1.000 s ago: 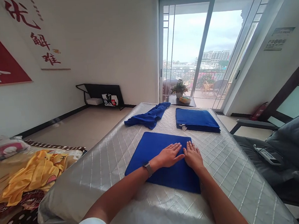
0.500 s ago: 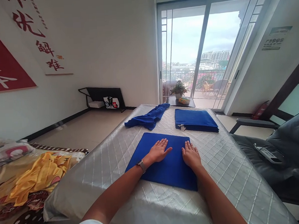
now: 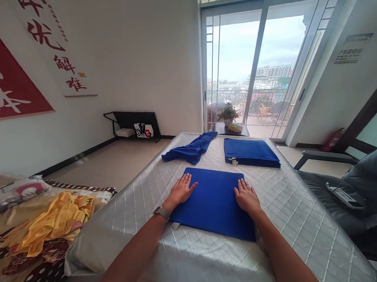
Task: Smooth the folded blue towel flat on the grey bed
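A flat blue folded cloth [image 3: 210, 203] lies on the silver quilted cover [image 3: 141, 206] in front of me, with a small white tag showing at its lower left. My left hand [image 3: 181, 190] rests open on the cloth's left edge, fingers stretched forward and thumb apart. On the right edge lies my right hand [image 3: 247, 196], also open and flat. Behind it sits a stack of folded blue cloths [image 3: 251, 152] with a white tag at its front corner. To the left of that stack is a crumpled blue cloth [image 3: 192, 150].
Yellow clothing [image 3: 61, 219] lies on a patterned bed at the left. A dark armchair [image 3: 323, 188] with a white power strip [image 3: 345, 196] on it stands at the right. Beyond the covered surface is a small table with a potted plant [image 3: 228, 113] by the glass door.
My left hand has slid left from the middle of the blue folded cloth to its left edge, uncovering the tag. The right hand stays at the right edge. The view has shifted slightly.
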The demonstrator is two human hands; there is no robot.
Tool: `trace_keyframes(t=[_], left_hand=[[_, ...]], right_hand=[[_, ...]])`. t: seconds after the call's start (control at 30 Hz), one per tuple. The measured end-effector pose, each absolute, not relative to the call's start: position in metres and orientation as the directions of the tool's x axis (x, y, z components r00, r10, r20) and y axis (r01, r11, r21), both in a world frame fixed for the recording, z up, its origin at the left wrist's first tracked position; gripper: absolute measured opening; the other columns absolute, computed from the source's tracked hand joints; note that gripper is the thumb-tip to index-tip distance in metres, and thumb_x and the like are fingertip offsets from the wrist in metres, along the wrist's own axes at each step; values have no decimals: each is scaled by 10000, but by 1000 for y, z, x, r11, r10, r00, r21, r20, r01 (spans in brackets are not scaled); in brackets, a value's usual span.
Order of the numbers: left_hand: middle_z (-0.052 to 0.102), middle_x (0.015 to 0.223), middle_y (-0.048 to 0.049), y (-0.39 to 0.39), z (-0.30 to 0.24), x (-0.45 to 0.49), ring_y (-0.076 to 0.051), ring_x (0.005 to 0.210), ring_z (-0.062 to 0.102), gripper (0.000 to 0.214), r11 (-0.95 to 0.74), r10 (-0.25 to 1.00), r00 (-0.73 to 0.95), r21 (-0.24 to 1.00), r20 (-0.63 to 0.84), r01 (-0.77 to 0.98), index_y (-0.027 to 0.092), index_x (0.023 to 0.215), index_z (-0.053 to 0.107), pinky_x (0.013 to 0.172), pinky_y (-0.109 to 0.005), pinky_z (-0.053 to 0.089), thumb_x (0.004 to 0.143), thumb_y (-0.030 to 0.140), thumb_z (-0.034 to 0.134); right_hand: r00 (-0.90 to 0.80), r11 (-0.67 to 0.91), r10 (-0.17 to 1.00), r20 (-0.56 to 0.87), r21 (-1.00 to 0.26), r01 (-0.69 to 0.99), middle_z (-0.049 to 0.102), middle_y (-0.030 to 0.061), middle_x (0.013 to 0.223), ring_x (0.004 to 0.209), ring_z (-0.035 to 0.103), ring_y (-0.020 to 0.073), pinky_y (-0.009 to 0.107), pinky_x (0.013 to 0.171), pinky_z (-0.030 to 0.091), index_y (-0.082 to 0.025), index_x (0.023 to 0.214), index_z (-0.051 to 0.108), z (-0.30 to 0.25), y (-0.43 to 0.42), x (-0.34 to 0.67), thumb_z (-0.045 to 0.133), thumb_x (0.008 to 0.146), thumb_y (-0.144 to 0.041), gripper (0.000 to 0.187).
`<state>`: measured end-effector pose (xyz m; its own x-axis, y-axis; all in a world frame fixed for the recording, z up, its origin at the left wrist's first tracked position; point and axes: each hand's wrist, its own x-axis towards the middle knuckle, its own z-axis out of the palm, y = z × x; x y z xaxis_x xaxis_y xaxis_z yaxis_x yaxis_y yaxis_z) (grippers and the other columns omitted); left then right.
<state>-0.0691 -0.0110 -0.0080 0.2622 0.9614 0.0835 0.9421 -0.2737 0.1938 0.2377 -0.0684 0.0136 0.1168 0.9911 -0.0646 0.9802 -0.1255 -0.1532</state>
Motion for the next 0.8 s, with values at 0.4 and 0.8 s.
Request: trace_keyframes(t=[0.4,0.8], left_hand=[[261,1607,-169,-9,-14,-71,-275,1498,227,830,-298,952,277,206,128,932,80,1544,299,1218,-455,182,990,671,120],[270,1606,-170,-13,-13,-71,-260,1499,228,834,-248,965,228,169,130,954,62,1538,304,1223,-427,168,996,653,76]], right_hand=[[144,-157,983,-117,-104,982,124,65,1664,1525,115,230,416,1222,110,-88,1590,157,15,-75,230,156,1011,-447,682],[157,-173,981,-114,-145,974,84,46,1669,1528,81,219,412,1229,67,-100,1594,118,7,-70,233,127,1011,-484,698]])
